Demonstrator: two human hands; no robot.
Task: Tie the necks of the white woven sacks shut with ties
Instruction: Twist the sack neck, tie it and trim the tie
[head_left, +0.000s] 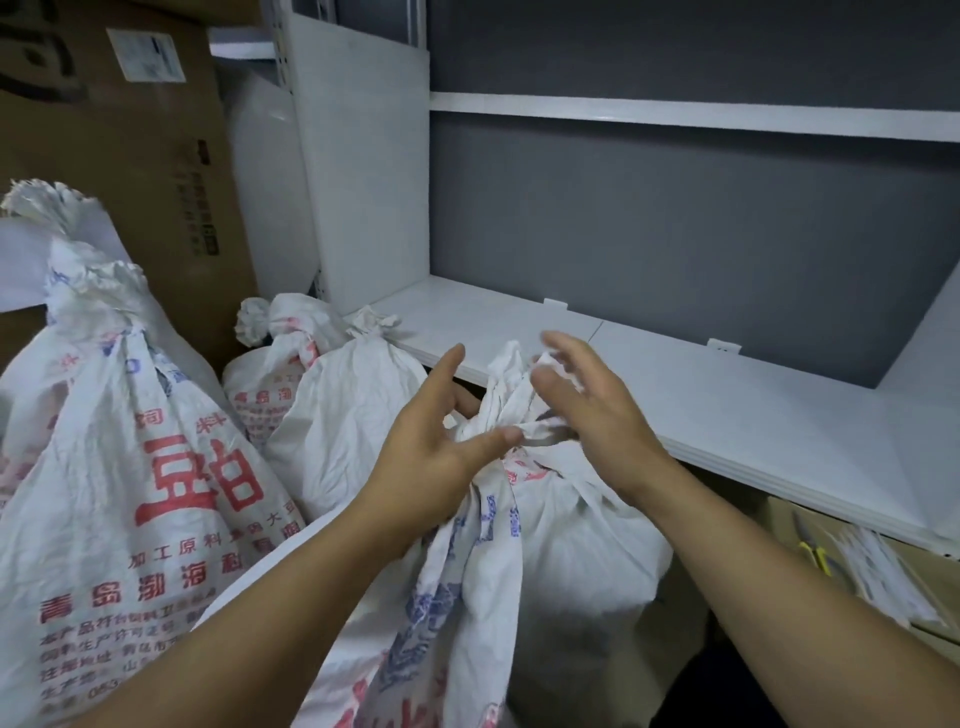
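Note:
A white woven sack (561, 545) with blue and red print stands in front of me, its neck (506, 410) bunched upward. A dark tie (545, 439) wraps around the neck. My left hand (436, 447) is spread just left of the neck, thumb tip touching the bunched fabric near the tie. My right hand (587, 400) hovers on the right side of the neck with straight, slightly blurred fingers, gripping nothing. Three other sacks stand to the left with gathered necks: a large one with red print (130, 493), a plain one (348, 415) and one behind (280, 364).
A white shelf board (727, 415) runs behind and to the right of the sack, with a grey back panel above. A cardboard box (119, 156) leans at the upper left. Below the shelf at right lie white strips and a yellow-handled tool (818, 556).

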